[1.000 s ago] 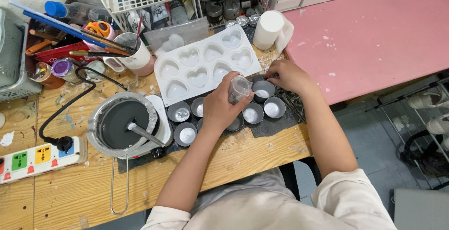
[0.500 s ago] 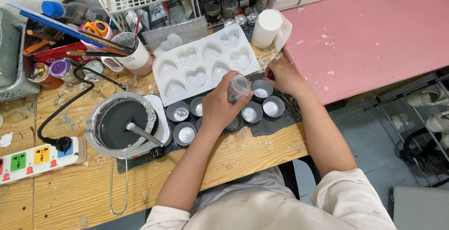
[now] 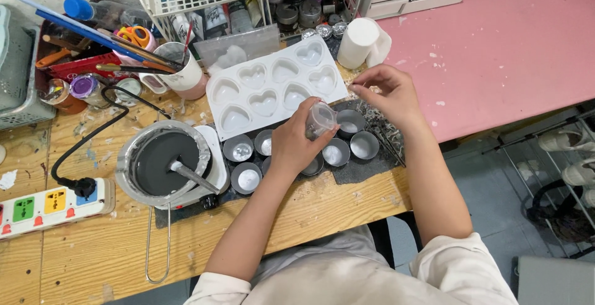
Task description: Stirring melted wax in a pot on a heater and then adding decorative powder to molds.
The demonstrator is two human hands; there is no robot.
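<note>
Just below the white heart mould (image 3: 274,86): left hand (image 3: 292,145) closed around a small clear cup (image 3: 321,119); right hand (image 3: 387,94) raised beside it, fingertips pinched, contents indiscernible.

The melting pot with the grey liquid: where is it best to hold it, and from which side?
Probably by the long wire handle. It juts from the melting pot toward the person, past the table edge, so hands can come from the near side. The bowl is full of grey liquid with a tool leaning in it, and sits on a white base, so gripping the rim seems unwise.
</note>
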